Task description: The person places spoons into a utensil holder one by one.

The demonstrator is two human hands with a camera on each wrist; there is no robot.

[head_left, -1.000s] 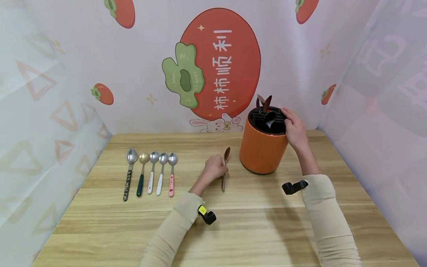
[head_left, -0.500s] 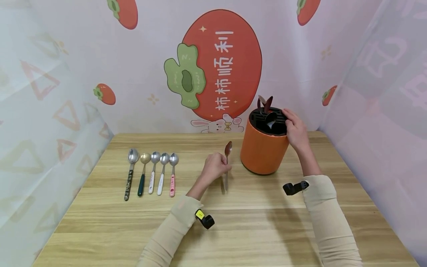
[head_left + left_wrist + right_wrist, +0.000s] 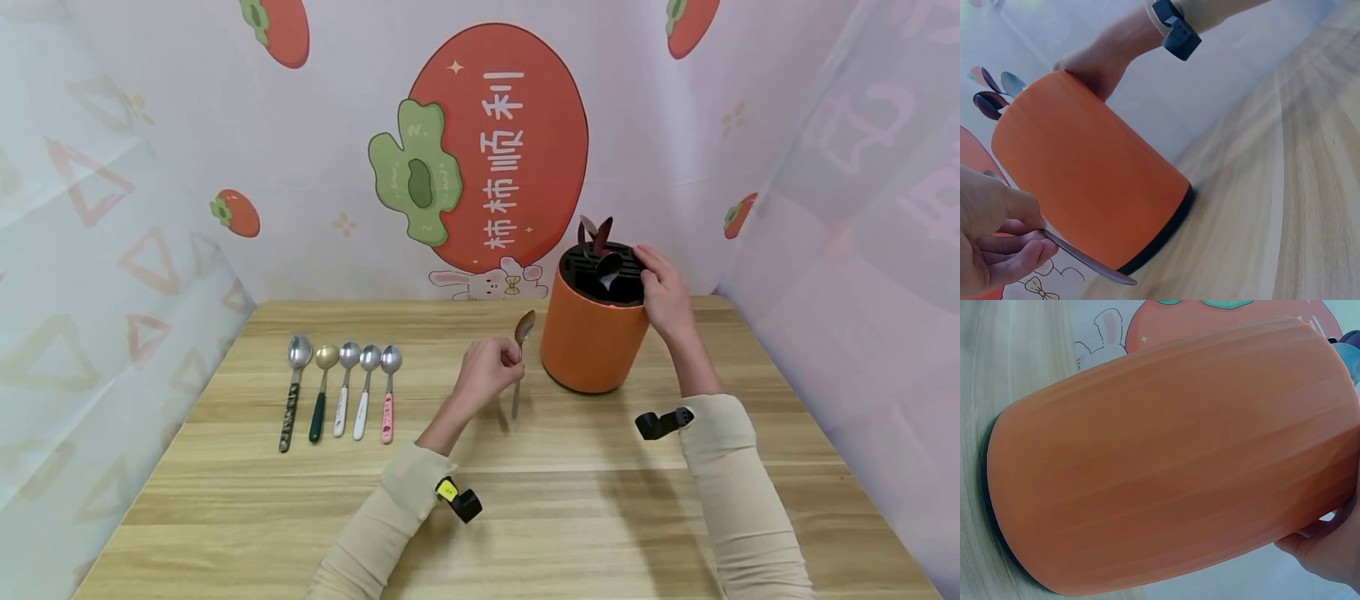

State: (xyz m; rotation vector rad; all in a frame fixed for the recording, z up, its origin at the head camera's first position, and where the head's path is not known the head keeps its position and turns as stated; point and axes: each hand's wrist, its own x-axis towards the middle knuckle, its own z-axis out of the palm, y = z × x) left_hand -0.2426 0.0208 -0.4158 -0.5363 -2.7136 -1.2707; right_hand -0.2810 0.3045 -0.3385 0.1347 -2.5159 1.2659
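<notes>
My left hand (image 3: pixel 491 371) pinches a metal spoon (image 3: pixel 524 326) by its handle between thumb and fingers. The spoon stands nearly upright, bowl up, just left of an orange utensil holder (image 3: pixel 592 342). In the left wrist view the spoon's handle (image 3: pixel 1088 257) points down to the right, across the holder's lower edge. My right hand (image 3: pixel 664 293) grips the holder at the right of its top rim; in the right wrist view the curled fingers (image 3: pixel 1313 540) show beside the orange wall. Several spoons (image 3: pixel 602 236) stick up from the holder's black slotted top.
Several spoons lie side by side on the left of the wooden table (image 3: pixel 450 533), among them a pink-handled spoon (image 3: pixel 388 392), a green-handled spoon (image 3: pixel 320 392) and a large dark-handled spoon (image 3: pixel 291 392). A printed curtain (image 3: pixel 315 150) hangs behind the table and along both sides.
My left hand has raised the spoon from the table and shifted it slightly right and away from me, toward the holder. The right hand stays on the rim.
</notes>
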